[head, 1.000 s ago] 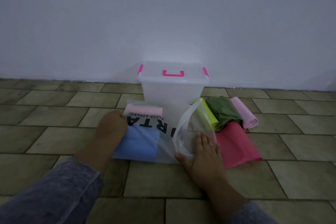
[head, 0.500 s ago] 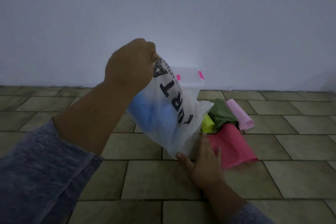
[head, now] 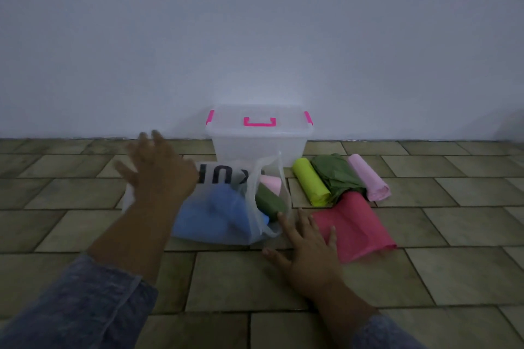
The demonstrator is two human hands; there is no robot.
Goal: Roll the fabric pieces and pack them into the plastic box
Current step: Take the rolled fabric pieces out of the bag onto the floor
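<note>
A clear plastic box point(head: 259, 147) with a closed lid and pink clips stands against the wall. In front of it lies a see-through plastic bag point(head: 226, 207) holding blue fabric point(head: 209, 215), a dark green roll point(head: 269, 202) and a pale pink piece point(head: 270, 182). My left hand point(head: 158, 171) hovers over the bag's left end, fingers spread, blurred. Resting flat on the floor by the bag's mouth is my right hand point(head: 304, 246), touching the edge of a flat pink-red fabric point(head: 354, 224). A yellow-green roll point(head: 310, 185), crumpled green fabric point(head: 337, 176) and a light pink roll point(head: 368, 177) lie right of the box.
The floor is tiled in greenish-brown slabs point(head: 453, 235). A plain white wall point(head: 255, 37) rises right behind the box. Grey-blue sleeves point(head: 76, 306) cover both forearms.
My left hand had lifted the bag up by its end; the bag now lies back on the floor, turned over, and the hand has let go and opened. The right hand shifted slightly right.
</note>
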